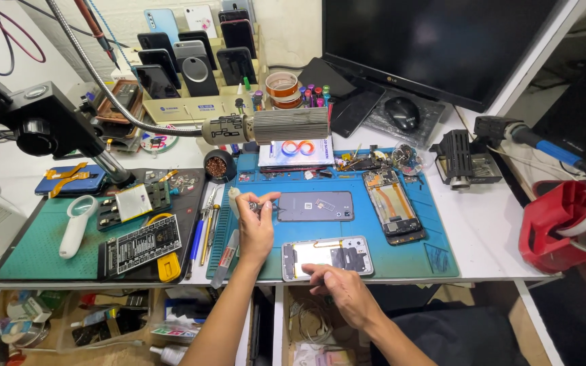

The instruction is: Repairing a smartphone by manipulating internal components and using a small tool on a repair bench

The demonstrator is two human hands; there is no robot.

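From the head camera I looked down on a white table [483, 230] with a blue work mat [435, 261] spread across its middle. My left hand [256, 227] was raised over the mat's left edge, its fingers pinched together on a small metal part [253, 205]; I could not tell what the part was. Just beside that hand, to its right, a grey phone back [315, 206] lay flat on the mat. My right hand [337, 288] rested at the near edge of the table, fingers curled and fingertips pressing on the lower edge of an opened phone frame [327, 257], which lay on the mat close to the table's front edge. I could not tell whether that hand held a tool.

Further right on the mat lay another opened phone [393, 205] with its orange ribbon cables showing. Left of my left hand, a row of tweezers and pens [205, 234] lay between the blue mat and a dark green mat [35, 251], which carried a white magnifier [76, 224]. A ribbed grey lamp head [291, 125] hung over the back of the blue mat on a flexible metal arm. Behind it stood a rack of phones [191, 57], a dark monitor [435, 41] and a black mouse [402, 112]. A red holder [554, 227] sat at the table's right end.
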